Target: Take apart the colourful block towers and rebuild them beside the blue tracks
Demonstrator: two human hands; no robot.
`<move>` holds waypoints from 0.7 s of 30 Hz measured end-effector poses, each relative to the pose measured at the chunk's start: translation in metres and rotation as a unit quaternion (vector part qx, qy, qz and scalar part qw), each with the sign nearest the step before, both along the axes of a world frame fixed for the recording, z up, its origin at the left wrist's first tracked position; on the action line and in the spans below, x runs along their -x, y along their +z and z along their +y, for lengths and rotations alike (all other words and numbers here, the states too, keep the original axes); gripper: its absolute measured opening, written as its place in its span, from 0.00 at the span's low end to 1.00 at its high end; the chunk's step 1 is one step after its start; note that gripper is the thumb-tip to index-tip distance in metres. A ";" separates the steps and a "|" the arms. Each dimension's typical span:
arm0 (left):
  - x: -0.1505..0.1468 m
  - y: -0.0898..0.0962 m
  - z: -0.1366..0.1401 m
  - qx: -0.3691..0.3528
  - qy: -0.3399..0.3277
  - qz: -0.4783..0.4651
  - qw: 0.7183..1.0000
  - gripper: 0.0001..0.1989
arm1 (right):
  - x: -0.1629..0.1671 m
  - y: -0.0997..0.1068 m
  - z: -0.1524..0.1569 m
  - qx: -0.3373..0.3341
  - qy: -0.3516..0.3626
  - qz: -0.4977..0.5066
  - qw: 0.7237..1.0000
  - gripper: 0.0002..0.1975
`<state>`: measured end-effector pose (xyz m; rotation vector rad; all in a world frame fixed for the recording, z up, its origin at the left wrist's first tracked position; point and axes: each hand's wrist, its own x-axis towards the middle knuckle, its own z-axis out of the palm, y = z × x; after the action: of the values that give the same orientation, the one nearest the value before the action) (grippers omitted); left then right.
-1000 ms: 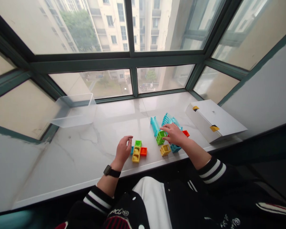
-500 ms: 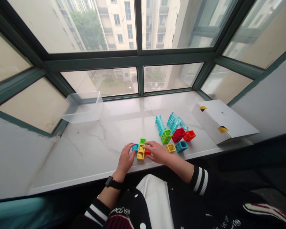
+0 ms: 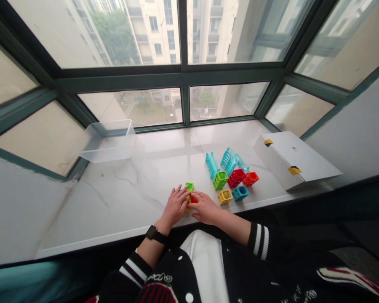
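Observation:
At the front of the sill, a small group of building blocks sits between my hands: a green block [image 3: 189,186] at the far end, an orange-red block [image 3: 193,198] on the right, and yellow ones mostly covered. My left hand [image 3: 174,205] lies over the left side of the group with its fingers bent round it, hiding the blue block. From the right, my right hand [image 3: 207,208] grips the orange-red block, its fingers curled against it. Whether the blocks are fully locked together cannot be seen.
Right of my hands stand loose blocks: yellow [image 3: 225,196], blue [image 3: 240,193], green [image 3: 220,180], red [image 3: 236,178] and orange [image 3: 250,179]. Behind them lie clear turquoise track pieces [image 3: 229,160]. A transparent bin [image 3: 109,153] is back left; a white box [image 3: 298,160] is at right.
My left hand has moved right and forward, over the blue and yellow blocks. My right hand has shifted slightly nearer me, uncovering more of the orange-red block.

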<state>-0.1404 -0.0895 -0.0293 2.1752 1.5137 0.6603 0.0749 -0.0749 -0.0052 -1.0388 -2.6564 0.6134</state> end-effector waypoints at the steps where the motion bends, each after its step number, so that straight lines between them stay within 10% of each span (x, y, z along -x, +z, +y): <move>1: -0.001 0.001 0.002 0.006 -0.005 0.002 1.000 0.24 | 0.000 -0.002 -0.001 -0.001 -0.004 0.004 1.000 0.21; 21: -0.006 -0.019 -0.001 -0.009 -0.007 0.041 0.999 0.26 | -0.001 -0.005 -0.001 0.000 -0.006 0.131 0.991 0.03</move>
<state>-0.1349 -0.0909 -0.0479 2.2499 1.5370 0.5902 0.0758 -0.0761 -0.0098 -0.9041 -2.4198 0.6945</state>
